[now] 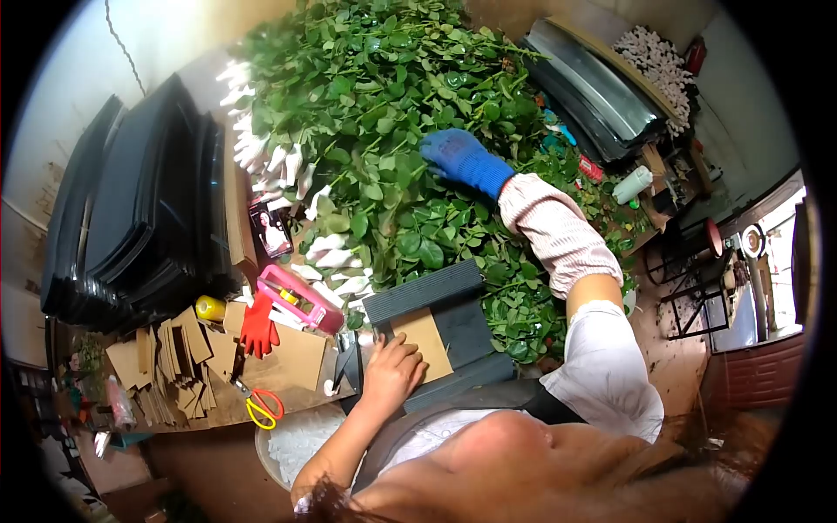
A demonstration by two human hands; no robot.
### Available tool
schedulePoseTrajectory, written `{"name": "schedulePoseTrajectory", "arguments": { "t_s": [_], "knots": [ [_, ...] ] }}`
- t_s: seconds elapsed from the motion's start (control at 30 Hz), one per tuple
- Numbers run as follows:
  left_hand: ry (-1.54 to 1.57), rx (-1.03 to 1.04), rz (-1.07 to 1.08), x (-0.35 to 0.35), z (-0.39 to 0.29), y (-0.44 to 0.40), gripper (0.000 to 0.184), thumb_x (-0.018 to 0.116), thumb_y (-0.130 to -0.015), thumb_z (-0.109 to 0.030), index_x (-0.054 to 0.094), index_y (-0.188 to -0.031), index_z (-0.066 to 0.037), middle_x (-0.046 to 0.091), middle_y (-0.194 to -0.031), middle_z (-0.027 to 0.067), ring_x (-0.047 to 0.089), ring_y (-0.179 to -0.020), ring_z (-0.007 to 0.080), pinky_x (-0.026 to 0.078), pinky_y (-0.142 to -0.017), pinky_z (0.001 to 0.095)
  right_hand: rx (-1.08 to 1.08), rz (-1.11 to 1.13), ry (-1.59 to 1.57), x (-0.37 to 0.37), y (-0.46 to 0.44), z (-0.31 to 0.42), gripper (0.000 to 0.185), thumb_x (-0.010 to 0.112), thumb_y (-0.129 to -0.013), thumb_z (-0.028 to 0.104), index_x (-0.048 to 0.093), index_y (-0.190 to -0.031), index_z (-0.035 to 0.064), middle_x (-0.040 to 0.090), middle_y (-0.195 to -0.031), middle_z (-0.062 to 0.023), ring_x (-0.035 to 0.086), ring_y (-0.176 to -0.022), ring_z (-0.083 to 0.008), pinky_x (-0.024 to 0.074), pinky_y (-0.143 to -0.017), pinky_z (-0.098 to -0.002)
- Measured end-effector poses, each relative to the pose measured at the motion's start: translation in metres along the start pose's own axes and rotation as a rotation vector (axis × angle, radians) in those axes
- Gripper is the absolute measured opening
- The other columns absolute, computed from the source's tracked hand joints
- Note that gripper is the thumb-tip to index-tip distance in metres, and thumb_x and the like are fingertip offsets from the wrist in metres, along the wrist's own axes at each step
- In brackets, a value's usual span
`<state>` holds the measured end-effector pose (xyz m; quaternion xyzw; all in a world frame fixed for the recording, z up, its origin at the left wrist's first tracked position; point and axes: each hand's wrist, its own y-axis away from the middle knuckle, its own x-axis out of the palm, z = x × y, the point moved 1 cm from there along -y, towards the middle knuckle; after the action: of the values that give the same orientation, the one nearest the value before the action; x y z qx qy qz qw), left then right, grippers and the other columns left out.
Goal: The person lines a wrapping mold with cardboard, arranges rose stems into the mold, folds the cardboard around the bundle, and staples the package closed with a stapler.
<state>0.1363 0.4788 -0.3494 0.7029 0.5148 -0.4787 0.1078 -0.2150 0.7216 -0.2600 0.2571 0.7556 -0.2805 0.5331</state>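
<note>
My left hand point(394, 373) is bare and lies with its fingers stretched over a piece of brown cardboard point(420, 338). That cardboard rests on a dark corrugated wrapping sheet point(427, 292), folded up at its far side. A blue glove covers my right hand point(460, 159), which reaches into a big heap of leafy green stems point(384, 105). Its fingers look curled down among the leaves; what they hold is hidden. White-covered heads point(292, 163) stick out along the heap's left side. A black stapler-like tool point(349, 359) stands just left of my left hand.
Stacks of black sheets point(144, 200) stand at the left. Near them are a pink tape dispenser point(299, 299), a red glove point(259, 326), scissors point(261, 407) and cardboard pieces point(179, 353). More curved sheets point(593, 87) and a pale green roll point(632, 185) lie to the right.
</note>
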Motion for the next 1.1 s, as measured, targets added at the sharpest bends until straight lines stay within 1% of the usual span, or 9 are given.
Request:
{"name": "schedulePoseTrajectory", "arguments": {
  "t_s": [0.13,0.27,0.4,0.43,0.6,0.77,0.9,1.0,1.1],
  "knots": [
    [-0.017,0.013,0.001,0.003,0.002,0.002,0.013,0.079,-0.083,-0.018,0.074,-0.093,-0.01,0.069,-0.106,0.0041,0.063,-0.118,0.029,0.042,-0.108,0.055,0.027,-0.093,0.026,-0.055,0.031,0.017,0.011,0.069,-0.087,0.023,0.068,-0.093,0.0136,0.068,-0.093,-0.0071,0.07,-0.09,-0.0272,0.0565,-0.077,-0.0414],
    [-0.029,0.016,0.019,0.002,0.002,0.003,0.013,0.078,-0.084,-0.018,0.074,-0.094,-0.011,0.069,-0.106,0.0043,0.063,-0.118,0.0287,0.043,-0.108,0.055,0.16,0.327,0.076,-0.055,0.033,0.029,0.007,0.066,-0.09,0.023,0.069,-0.094,0.0177,0.069,-0.09,-0.0057,0.07,-0.087,-0.0247,0.055,-0.073,-0.0414],
    [-0.03,-0.006,0.018,0.005,0.002,0.004,0.013,0.077,-0.084,-0.018,0.075,-0.095,-0.01,0.07,-0.106,0.0047,0.062,-0.12,0.0285,0.043,-0.108,0.055,0.109,-0.337,-0.081,-0.068,0.045,0.02,0.016,0.065,-0.092,0.027,0.069,-0.105,0.0195,0.067,-0.096,-0.0063,0.068,-0.095,-0.0264,0.0525,-0.082,-0.0435],
    [-0.033,-0.002,0.034,0.005,0.002,0.003,0.013,0.077,-0.085,-0.018,0.074,-0.095,-0.01,0.07,-0.106,0.0052,0.063,-0.12,0.0288,0.043,-0.108,0.055,0.13,-0.153,-0.094,-0.058,0.045,0.012,0.021,0.065,-0.092,0.029,0.069,-0.11,0.0192,0.068,-0.106,-0.0058,0.066,-0.098,-0.0281,0.0517,-0.083,-0.0428],
    [0.016,0.003,0.027,0.004,0.006,0.006,0.016,0.076,-0.086,-0.019,0.074,-0.098,-0.009,0.069,-0.11,0.0059,0.062,-0.122,0.0303,0.042,-0.109,0.0559,0.174,-0.63,-0.006,-0.099,0.082,-0.002,0.03,0.07,-0.087,0.021,0.069,-0.117,0.0197,0.069,-0.118,-0.0023,0.065,-0.103,-0.0277,0.0507,-0.091,-0.0411],
    [0.08,-0.013,0.072,-0.002,0.005,0.006,0.025,0.077,-0.084,-0.024,0.072,-0.103,-0.009,0.068,-0.114,0.0066,0.058,-0.125,0.0309,0.037,-0.112,0.058,0.194,-0.565,-0.239,-0.1,0.161,0.004,0.042,0.075,-0.082,0.011,0.07,-0.123,0.0207,0.068,-0.128,-0.003,0.063,-0.111,-0.0272,0.0494,-0.096,-0.0414],
    [0.378,-0.345,0.193,-0.003,0.013,0.018,0.087,0.089,-0.07,-0.039,0.05,-0.14,-0.004,0.067,-0.126,0.013,0.053,-0.132,0.035,0.023,-0.119,0.0578,0.116,-0.242,-0.357,-0.119,0.261,0.054,0.039,0.076,-0.083,0.013,0.072,-0.121,0.0213,0.07,-0.124,-0.0042,0.066,-0.107,-0.0278,0.0508,-0.094,-0.0403],
    [0.435,-0.233,0.106,-0.014,0.007,0.012,0.118,0.093,-0.067,-0.04,0.024,-0.157,-0.005,0.067,-0.127,0.017,0.053,-0.132,0.0355,0.017,-0.122,0.0543,0.117,0.089,-0.44,-0.091,0.322,0.072,0.029,0.076,-0.084,0.017,0.073,-0.114,0.0187,0.073,-0.114,-0.0062,0.068,-0.097,-0.0283,0.0541,-0.085,-0.0416],
    [0.301,-0.17,0.159,-0.013,0.006,0.01,0.077,0.089,-0.072,-0.035,0.057,-0.137,-0.009,0.067,-0.124,0.0104,0.052,-0.133,0.0341,0.02,-0.119,0.0585,0.151,0.196,-0.448,-0.062,0.351,0.084,0.028,0.076,-0.081,0.015,0.073,-0.108,0.0177,0.07,-0.102,-0.0062,0.067,-0.091,-0.0304,0.0548,-0.08,-0.0438]
  ]
}}
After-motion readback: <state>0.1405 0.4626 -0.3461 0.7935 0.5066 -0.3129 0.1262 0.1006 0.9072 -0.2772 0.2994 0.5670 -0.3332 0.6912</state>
